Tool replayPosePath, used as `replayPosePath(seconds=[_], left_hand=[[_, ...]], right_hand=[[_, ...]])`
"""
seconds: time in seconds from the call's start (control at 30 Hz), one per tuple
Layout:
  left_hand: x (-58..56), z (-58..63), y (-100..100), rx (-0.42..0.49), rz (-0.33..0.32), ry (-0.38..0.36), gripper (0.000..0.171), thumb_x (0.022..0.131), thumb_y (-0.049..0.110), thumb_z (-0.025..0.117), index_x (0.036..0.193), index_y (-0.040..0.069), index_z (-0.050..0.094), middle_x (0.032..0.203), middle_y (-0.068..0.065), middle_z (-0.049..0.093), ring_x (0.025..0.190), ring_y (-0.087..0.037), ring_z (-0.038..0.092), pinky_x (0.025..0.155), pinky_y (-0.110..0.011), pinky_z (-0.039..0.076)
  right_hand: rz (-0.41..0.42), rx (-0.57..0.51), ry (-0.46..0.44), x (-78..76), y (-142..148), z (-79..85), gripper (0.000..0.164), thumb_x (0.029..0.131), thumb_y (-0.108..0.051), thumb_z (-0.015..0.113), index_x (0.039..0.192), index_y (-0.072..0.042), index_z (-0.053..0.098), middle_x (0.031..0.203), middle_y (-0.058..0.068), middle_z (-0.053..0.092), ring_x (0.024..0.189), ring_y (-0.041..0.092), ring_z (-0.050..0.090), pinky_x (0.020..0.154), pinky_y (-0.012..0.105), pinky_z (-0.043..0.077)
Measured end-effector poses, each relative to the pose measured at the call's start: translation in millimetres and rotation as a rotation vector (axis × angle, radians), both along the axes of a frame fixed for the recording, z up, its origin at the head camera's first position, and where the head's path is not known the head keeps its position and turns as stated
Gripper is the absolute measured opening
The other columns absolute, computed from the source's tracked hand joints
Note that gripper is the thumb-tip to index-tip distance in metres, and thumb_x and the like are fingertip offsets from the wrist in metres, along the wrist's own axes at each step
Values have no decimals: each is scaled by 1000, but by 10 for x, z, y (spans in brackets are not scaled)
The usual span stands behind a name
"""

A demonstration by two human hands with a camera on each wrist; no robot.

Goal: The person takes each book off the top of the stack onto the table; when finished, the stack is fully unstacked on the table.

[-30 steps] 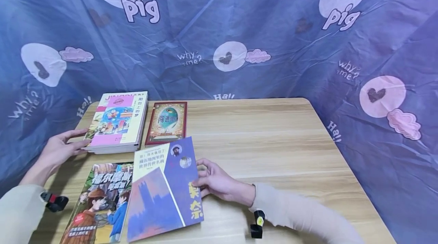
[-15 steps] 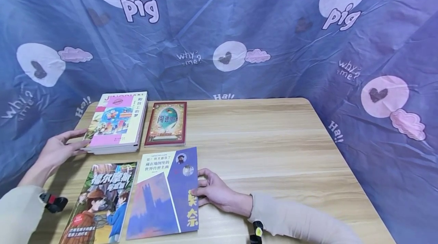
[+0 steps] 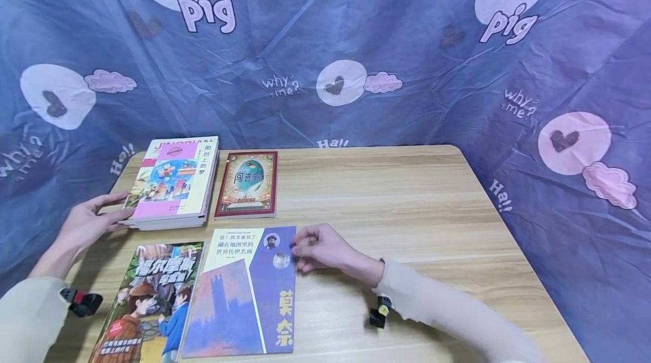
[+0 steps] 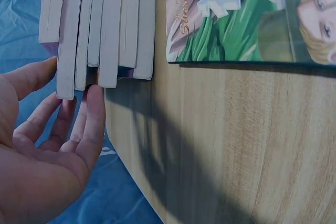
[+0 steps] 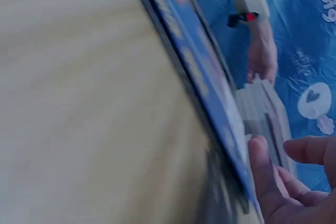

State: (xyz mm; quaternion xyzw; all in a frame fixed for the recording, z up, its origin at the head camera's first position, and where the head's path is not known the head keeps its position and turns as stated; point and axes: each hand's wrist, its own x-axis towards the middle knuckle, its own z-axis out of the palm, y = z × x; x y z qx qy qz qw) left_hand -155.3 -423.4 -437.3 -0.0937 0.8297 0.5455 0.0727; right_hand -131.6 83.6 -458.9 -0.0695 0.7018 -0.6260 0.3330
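Observation:
My left hand rests at the near left corner of a stack of books. In the left wrist view, its fingertips touch the ends of several of the stacked books. A purple and cream paperback with a cathedral picture lies flat at the front of the table, to the right of a detective-cover book. At the paperback's upper right edge is my right hand, fingers loosely bent and gripping nothing. The right wrist view, partly blurred, shows thumb and forefinger apart beside the paperback.
A small red-bordered book lies just right of the stack, behind the paperback. The wooden table extends to the right. Blue printed cloth hangs behind and along the sides.
My right hand brought the paperback down flat beside the detective-cover book, squared it, then let go and slid up along its right edge. The left hand has stayed at the stack.

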Motion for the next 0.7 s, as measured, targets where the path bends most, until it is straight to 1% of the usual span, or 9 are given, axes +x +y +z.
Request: replayPosePath(seconds=[0.1, 0.17, 0.23, 0.33, 0.37, 0.43, 0.5, 0.57, 0.7], left_hand=[[-2, -11, 10, -47, 16, 1, 44, 100, 25, 75, 141, 30, 59, 111, 28, 54, 80, 3, 74, 77, -23, 64], [-2, -15, 17, -50, 21, 1, 47, 100, 26, 75, 144, 28, 58, 115, 24, 50, 80, 4, 73, 78, -23, 64], [-3, -14, 24, -30, 23, 4, 41, 100, 24, 75, 138, 32, 60, 115, 25, 51, 80, 4, 73, 77, -23, 64], [-9, -4, 41, 10, 29, 14, 34, 99, 20, 76, 122, 41, 62, 107, 36, 52, 78, 3, 73, 74, -23, 63], [-13, 0, 49, 13, 34, 18, 33, 99, 20, 76, 120, 41, 62, 105, 37, 53, 78, 3, 73, 74, -23, 63], [-19, 7, 66, -19, 50, 23, 30, 99, 26, 76, 120, 42, 62, 105, 38, 53, 76, 3, 72, 72, -22, 63], [-23, 15, 83, -82, 57, 24, 32, 99, 35, 76, 128, 41, 64, 113, 33, 52, 75, 4, 70, 71, -21, 62], [-33, 16, 95, -121, 58, 15, 35, 99, 41, 75, 132, 42, 64, 116, 30, 49, 74, 4, 69, 70, -21, 60], [-54, 21, 106, -160, 30, 8, 36, 99, 44, 73, 134, 44, 65, 116, 31, 49, 77, 7, 64, 69, -21, 58]], right_hand=[[-26, -39, -4, -195, -197, 50, 38, 97, -4, 71, 132, 7, 64, 108, 27, 76, 69, 13, 73, 71, 28, 65], [-43, -71, -10, -320, -368, 72, 38, 97, -4, 72, 134, 5, 65, 114, 30, 75, 70, 12, 74, 71, 27, 65], [-61, -112, -24, -427, -555, 96, 39, 97, -3, 71, 135, 6, 64, 119, 32, 73, 71, 13, 75, 72, 28, 66], [-77, -168, -41, -560, -842, 126, 40, 98, -2, 71, 136, 7, 63, 124, 35, 70, 71, 13, 75, 73, 28, 65], [-85, -183, -47, -596, -934, 132, 41, 97, -2, 71, 136, 8, 63, 126, 35, 70, 70, 13, 75, 72, 28, 65], [-95, -211, -60, -665, -1110, 138, 42, 98, -2, 71, 138, 8, 62, 129, 34, 69, 70, 12, 74, 73, 28, 65], [-109, -233, -69, -727, -1267, 134, 43, 98, -2, 71, 138, 8, 62, 130, 33, 69, 69, 11, 73, 73, 28, 65], [-125, -249, -73, -785, -1401, 123, 42, 98, -3, 71, 138, 8, 63, 129, 32, 70, 67, 10, 73, 73, 28, 65], [-153, -261, -74, -865, -1602, 103, 42, 98, -3, 71, 138, 8, 63, 127, 34, 70, 65, 10, 71, 72, 28, 65]])
